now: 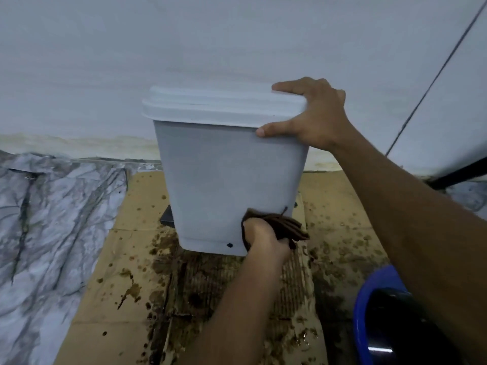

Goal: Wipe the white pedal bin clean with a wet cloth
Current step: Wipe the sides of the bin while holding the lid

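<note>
Right hand [313,119] clamped over the lid corner of the white pedal bin [229,177], steadying it. Left hand [263,237] below, closed on a brown cloth [286,226], seemingly pressed against the lower wall for scrubbing.

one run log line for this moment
left hand: brown cloth on white plastic pedal bin lower corner | right hand: gripping lid

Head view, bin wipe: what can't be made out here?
- Pedal: mostly behind the bin.
- Bin's far sides: turned away.
- Blue bucket: cut off by the bottom edge and the right arm; contents too dark.
- Cloth: bunched in the left hand, wetness unclear.
- Right hand covers the lid corner.
</note>
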Available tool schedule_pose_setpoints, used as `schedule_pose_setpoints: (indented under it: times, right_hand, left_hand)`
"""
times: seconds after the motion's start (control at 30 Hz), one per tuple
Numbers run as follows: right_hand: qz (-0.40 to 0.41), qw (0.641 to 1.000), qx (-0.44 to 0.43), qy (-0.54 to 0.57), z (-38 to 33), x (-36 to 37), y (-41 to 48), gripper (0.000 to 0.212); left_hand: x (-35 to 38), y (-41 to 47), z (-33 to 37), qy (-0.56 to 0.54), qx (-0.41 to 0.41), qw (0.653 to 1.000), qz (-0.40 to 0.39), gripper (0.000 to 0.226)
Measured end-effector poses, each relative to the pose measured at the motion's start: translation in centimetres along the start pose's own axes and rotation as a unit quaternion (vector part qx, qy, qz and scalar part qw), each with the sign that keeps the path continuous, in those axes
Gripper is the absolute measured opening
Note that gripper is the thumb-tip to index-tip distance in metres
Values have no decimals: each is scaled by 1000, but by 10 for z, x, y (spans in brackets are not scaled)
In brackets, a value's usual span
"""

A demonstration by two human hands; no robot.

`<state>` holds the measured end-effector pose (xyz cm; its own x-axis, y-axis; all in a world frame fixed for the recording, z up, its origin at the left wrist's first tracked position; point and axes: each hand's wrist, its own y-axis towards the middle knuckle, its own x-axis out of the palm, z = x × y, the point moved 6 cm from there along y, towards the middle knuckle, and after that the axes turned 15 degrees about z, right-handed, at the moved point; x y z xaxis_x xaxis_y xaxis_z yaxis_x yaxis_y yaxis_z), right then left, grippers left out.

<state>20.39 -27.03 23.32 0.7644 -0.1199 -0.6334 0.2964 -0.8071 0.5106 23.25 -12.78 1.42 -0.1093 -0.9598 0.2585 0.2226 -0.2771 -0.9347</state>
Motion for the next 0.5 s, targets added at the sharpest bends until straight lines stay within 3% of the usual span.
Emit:
schedule_pose_setpoints:
  times: [0.33,0.43,0.5]
  right_hand:
    - [0,1000,11,4,-1,-4,-4,93]
    - [2,1000,15,5,0,-6,-6,93]
    - [4,1000,17,8,0,-4,-6,93]
  left_hand:
    - [-39,7,21,176,68,982,-28,33]
    - [-63,-2,41,191,182,965,10,22]
    - [-71,-13,70,173,307,935,41,17]
